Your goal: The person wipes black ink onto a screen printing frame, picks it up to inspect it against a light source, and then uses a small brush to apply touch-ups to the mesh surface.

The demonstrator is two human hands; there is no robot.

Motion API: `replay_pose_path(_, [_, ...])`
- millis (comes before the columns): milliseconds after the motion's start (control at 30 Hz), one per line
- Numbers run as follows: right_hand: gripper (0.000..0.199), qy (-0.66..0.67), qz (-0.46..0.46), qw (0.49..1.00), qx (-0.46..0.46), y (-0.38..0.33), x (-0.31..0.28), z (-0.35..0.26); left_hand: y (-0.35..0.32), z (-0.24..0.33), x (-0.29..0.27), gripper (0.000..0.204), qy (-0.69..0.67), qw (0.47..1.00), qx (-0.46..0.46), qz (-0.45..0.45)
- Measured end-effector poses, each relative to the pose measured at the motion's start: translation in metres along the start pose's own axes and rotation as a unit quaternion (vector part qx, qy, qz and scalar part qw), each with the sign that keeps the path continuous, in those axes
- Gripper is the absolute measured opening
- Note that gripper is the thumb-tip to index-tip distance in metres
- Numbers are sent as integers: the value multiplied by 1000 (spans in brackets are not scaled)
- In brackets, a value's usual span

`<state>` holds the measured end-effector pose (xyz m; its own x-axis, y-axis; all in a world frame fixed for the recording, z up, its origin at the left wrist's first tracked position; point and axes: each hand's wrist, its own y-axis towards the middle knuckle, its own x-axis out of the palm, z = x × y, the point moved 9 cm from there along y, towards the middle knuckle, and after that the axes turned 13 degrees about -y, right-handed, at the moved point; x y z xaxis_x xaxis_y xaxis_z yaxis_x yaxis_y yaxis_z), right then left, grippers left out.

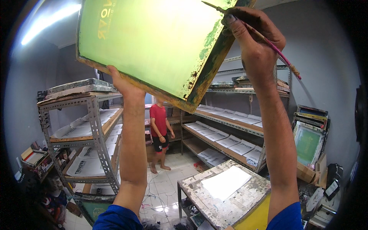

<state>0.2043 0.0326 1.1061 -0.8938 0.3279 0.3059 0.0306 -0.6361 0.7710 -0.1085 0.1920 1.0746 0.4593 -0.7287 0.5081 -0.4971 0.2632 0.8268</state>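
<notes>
Overhead, a screen printing frame (149,42) is held up tilted, its yellow-green mesh glowing with light from behind. Pale lettering shows near its left side, and dark green blotches run along the right border. My left hand (129,85) grips the lower wooden edge, thumb in front, the other fingers hidden behind the frame. In my right hand (260,40), with darkly stained fingertips, is a thin paintbrush (283,57) with a pink handle. Its pointed tip lies over the upper right part of the mesh; whether it touches I cannot tell.
Metal racks (94,122) of printed sheets stand on the left, with more shelves (226,115) at right. Below is a paint-stained table (195,188) bearing a white sheet (226,183). A person in a red shirt (158,119) stands farther back. More screens (308,140) lean at right.
</notes>
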Motion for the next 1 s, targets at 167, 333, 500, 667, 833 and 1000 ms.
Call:
replay_pose_path(167, [17, 48, -11, 999, 22, 3, 3, 2, 3, -6, -1, 63, 1, 1000, -11, -1])
replay_pose_path(333, [15, 43, -19, 999, -1, -15, 13, -15, -2, 1, -21, 64, 2, 1000, -13, -13])
replay_pose_path(500, [11, 51, -19, 998, -12, -18, 20, -24, 1, 7, -35, 62, -9, 1000, -15, -8])
replay_pose_path(667, [13, 51, -30, 998, -9, -25, 19, -26, -3, 7, -40, 61, -3, 1000, -13, -4])
replay_pose_path(833, [15, 33, -48, 998, 7, -43, 11, -22, -10, 14, -38, 60, 0, 1000, -12, -9])
replay_pose_path(1000, [18, 16, -73, 996, 43, -61, 1, -19, -16, 20, -13, 58, 3, 999, 13, -36])
